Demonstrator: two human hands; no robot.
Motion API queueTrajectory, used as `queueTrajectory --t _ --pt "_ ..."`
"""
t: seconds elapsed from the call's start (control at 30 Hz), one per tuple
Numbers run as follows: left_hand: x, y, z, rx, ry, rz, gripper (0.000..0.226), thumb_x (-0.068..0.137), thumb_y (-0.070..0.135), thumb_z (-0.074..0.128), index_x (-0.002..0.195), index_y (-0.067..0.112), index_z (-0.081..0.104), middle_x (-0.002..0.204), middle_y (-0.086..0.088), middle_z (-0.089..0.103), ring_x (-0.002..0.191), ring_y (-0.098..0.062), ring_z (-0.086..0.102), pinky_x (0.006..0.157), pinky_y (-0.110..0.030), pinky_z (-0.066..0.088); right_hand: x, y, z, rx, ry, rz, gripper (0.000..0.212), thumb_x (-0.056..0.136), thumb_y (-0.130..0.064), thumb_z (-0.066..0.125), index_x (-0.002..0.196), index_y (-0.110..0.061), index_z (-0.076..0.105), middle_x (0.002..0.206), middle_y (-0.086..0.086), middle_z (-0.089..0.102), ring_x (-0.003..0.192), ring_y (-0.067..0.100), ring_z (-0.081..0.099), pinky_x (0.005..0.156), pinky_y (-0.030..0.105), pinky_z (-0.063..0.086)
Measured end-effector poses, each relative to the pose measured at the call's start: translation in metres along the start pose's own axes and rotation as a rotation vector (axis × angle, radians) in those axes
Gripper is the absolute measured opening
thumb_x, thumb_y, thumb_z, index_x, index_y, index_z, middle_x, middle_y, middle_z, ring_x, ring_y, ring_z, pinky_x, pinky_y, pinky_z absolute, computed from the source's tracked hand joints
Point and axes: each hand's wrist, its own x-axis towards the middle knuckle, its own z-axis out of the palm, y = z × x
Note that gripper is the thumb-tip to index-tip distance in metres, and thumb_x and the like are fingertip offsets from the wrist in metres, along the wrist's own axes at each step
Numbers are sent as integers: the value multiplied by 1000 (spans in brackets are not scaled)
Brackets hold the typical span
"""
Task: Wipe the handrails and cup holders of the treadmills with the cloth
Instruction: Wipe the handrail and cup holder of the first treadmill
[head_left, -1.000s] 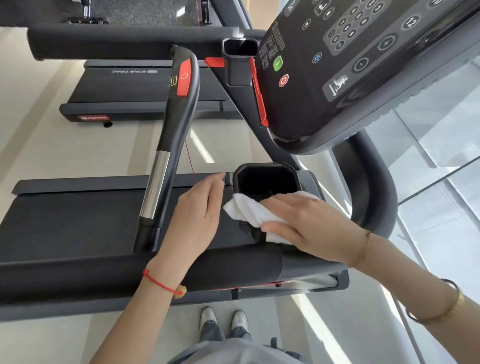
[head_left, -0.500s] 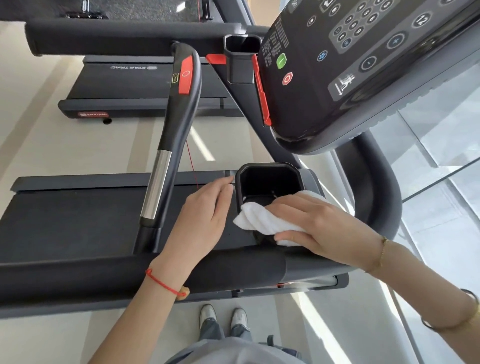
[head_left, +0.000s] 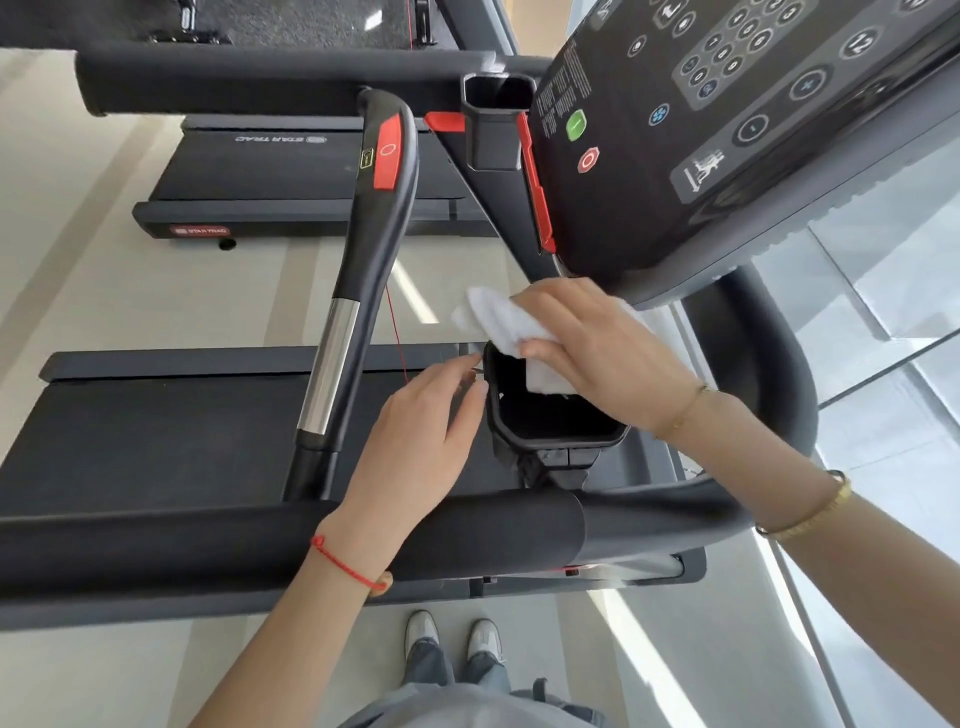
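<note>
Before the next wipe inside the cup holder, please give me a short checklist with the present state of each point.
1. Cloth is held by the right hand: ok, fingers are curled over it.
2. Cloth reaches the cup holder: ok, its lower end hangs over the far rim into the opening.
3. Left hand is beside the holder: ok, fingertips are at its left rim; real contact, cannot tell.
4. Holder has nothing inside: ok for the part that shows; the far part is hidden by the cloth.
5. Right hand is free of the console: cannot tell, it is just below the console's edge.
6. Handrail wiped: cannot tell.
</note>
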Motion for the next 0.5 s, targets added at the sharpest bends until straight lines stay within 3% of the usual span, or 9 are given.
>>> queueTrajectory --t 0.1,0.3,0.5 --pt "-1 0 0 29 -1 3 42 99 42 47 135 23 55 121 10 62 112 -9 58 95 -28 47 11 1 22 -111 -191 2 64 100 -54 12 130 -12 50 120 7 57 103 30 55 88 44 46" --pt "0 1 2 51 -36 0 56 95 50 46 145 26 45 128 10 59 113 -9 55 102 -36 45 -9 24 17 -30 -186 91 55 99 -45 24 134 -9 44 128 8 53 113 28 50 97 32 37" --pt "2 -1 3 43 -41 -17 53 96 49 49 143 25 47 125 11 58 113 -8 55 98 -32 48 20 7 27 -97 -239 19 53 96 -43 24 125 -9 54 108 7 62 87 29 57 76 40 47"
